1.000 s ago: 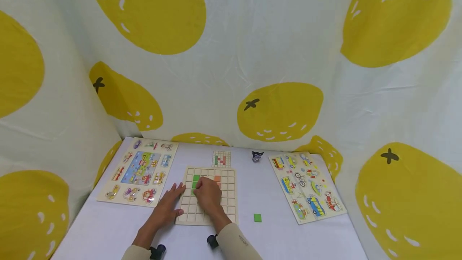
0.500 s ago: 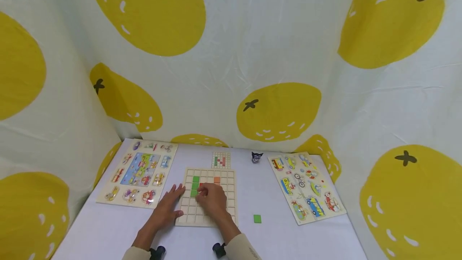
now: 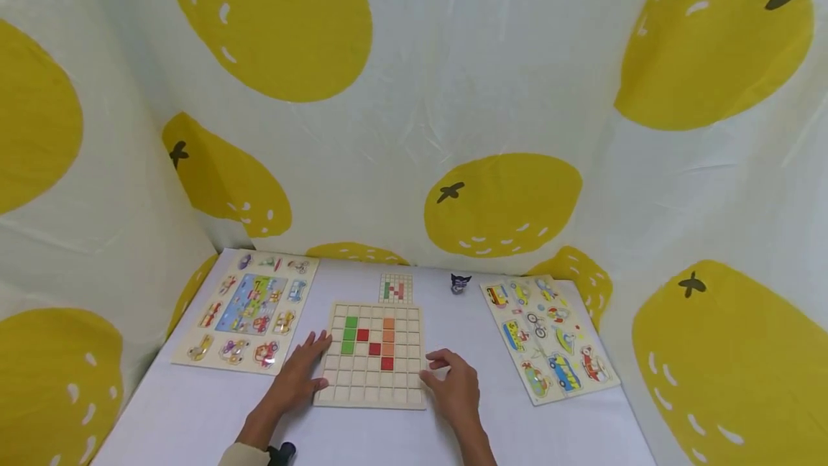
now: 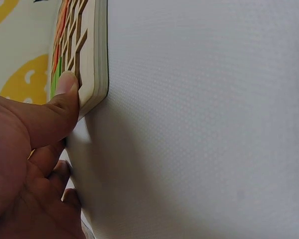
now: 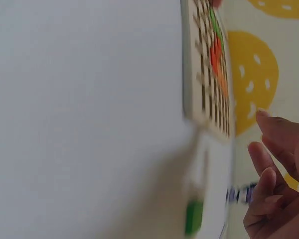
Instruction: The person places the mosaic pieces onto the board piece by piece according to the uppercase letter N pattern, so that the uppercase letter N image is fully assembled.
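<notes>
On the table lies a square wooden grid board [image 3: 369, 398]. Three green tiles [image 3: 349, 334] stand in a column at its left, three red tiles [image 3: 374, 349] step down diagonally, and orange tiles [image 3: 388, 335] form a column beside them. My left hand [image 3: 297, 374] rests along the board's left edge, fingers spread, with the thumb [image 4: 67, 92] against the near corner. Off the right edge hovers my right hand [image 3: 456, 385], thumb and forefinger apart with nothing between them. A loose green tile [image 5: 193, 217] lies on the table below it, hidden by the hand in the head view.
Behind the board lies a small pattern card [image 3: 396, 288], with a dark little figurine [image 3: 460, 283] to its right. Picture puzzle boards flank the work: one at left [image 3: 194, 358], one at right [image 3: 543, 398]. A lemon-print cloth [image 3: 401, 128] hangs behind the table.
My right hand has lifted from the green column and moved right, past the board's edge, over the loose green tile. The board's tiles are uncovered. My left hand has stayed put.
</notes>
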Motion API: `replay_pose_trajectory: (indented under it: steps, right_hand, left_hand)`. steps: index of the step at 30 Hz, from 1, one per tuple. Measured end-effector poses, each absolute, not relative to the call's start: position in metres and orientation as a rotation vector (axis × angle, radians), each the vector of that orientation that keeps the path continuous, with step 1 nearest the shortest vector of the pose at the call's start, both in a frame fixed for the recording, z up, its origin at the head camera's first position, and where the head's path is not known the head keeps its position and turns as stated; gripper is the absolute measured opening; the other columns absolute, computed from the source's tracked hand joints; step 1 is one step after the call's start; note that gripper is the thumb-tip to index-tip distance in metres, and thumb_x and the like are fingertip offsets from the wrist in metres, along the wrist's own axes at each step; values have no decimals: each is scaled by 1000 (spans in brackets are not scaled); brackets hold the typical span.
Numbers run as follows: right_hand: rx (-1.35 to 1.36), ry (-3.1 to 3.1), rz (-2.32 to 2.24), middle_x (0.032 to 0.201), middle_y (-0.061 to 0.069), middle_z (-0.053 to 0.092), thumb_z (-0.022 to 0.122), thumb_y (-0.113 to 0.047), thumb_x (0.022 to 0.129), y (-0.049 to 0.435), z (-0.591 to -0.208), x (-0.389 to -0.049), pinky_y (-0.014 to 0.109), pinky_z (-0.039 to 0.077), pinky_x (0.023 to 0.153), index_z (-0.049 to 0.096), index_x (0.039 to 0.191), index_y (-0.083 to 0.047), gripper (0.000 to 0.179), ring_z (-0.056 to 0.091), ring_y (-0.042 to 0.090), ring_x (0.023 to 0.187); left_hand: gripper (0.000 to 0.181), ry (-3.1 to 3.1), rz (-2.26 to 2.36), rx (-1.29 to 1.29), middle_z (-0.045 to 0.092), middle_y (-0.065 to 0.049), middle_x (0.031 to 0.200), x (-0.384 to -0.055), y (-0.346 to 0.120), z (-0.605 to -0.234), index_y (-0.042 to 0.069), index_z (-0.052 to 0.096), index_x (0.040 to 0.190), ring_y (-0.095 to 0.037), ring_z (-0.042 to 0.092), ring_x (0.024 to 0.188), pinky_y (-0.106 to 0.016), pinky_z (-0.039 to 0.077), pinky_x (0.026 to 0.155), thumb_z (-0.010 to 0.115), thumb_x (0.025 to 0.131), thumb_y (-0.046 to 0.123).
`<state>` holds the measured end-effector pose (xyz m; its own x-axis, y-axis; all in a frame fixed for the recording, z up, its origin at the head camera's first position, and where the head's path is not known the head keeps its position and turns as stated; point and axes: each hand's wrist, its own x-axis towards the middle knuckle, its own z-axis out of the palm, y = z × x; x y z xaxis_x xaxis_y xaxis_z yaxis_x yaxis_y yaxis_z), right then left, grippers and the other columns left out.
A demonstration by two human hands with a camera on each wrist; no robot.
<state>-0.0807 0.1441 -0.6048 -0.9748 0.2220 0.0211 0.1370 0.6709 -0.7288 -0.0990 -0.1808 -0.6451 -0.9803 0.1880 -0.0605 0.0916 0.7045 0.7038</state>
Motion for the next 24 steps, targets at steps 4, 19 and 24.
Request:
replay_pose_trajectory:
  steps: [4, 19, 24]
  right_hand:
    - [-368, -2808, 1040, 100, -4, 78, 96, -15, 74, 183, -612, -67, 41, 58, 79, 79, 106, -23, 37, 73, 25, 101]
    - [-404, -2935, 870, 101, -2, 77, 92, -2, 72, 216, -626, -58, 56, 59, 93, 80, 104, -20, 38, 73, 33, 111]
    - [-305, -2944, 799, 109, 1, 77, 93, -4, 71, 208, -624, -61, 58, 58, 98, 80, 106, -20, 40, 72, 35, 115]
  left_hand:
    - [92, 2784, 1133, 239, 35, -12, 173, -99, -180, -647, 10, 44, 162, -40, 19, 165, -58, 13, 135, 86, 81, 2]
    - [91, 2794, 1113, 201, 37, -12, 172, -100, -177, -645, 11, 45, 162, -41, 22, 164, -61, 17, 134, 86, 80, 2]
    - [92, 2795, 1113, 191, 35, -10, 173, -100, -179, -643, 13, 44, 163, -40, 21, 165, -60, 16, 135, 85, 81, 3]
